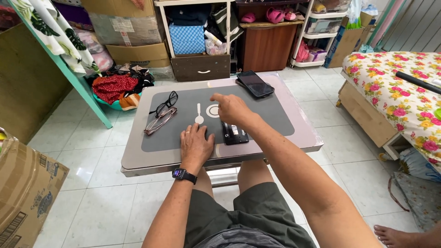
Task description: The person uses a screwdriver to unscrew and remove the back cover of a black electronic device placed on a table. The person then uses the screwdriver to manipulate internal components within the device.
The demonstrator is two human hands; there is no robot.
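Observation:
I sit at a small grey folding table (285, 138) with a dark mat on top. My left hand (196, 145) lies flat, palm down, on the mat near the front edge, a smartwatch on its wrist. My right hand (233, 109) hovers over the mat's middle with the index finger pointing toward a white ring mark (213, 110) and spoon mark (199, 114). A small black device (235, 133) lies just under my right wrist. Two pairs of glasses (162, 113) rest at the mat's left. A black phone (255, 84) lies at the far right corner.
A flowered bed (399, 92) stands to the right, with another person's bare foot (395, 235) at the lower right. A cardboard box (23, 193) is at the left. Shelves, boxes and a basin of clothes (117, 89) line the far side.

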